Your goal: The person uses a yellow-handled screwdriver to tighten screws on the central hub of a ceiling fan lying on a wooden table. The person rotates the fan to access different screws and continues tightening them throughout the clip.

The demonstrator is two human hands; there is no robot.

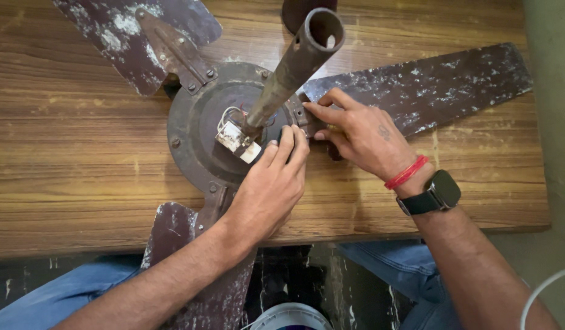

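Note:
An old brown ceiling fan lies on a wooden table (pixel 74 153), its round motor housing (pixel 188 128) facing up. A rusty down rod (pixel 295 64) rises from the middle toward the camera. A small white capacitor (pixel 236 140) with wires sits at the rod's base. My left hand (pixel 267 189) rests on the housing's right rim, fingertips beside the capacitor. My right hand (pixel 359 134) presses its fingers on the bracket where the right blade (pixel 441 82) joins the housing. Whether either hand pinches a small part is hidden.
Two more worn, paint-flecked blades show: one at the upper left (pixel 123 30), one hanging over the table's near edge (pixel 172 232). My knees in blue jeans (pixel 380 256) are below the table. A white cable (pixel 545 287) curves at the lower right. A dark round object (pixel 295 12) stands at the far edge.

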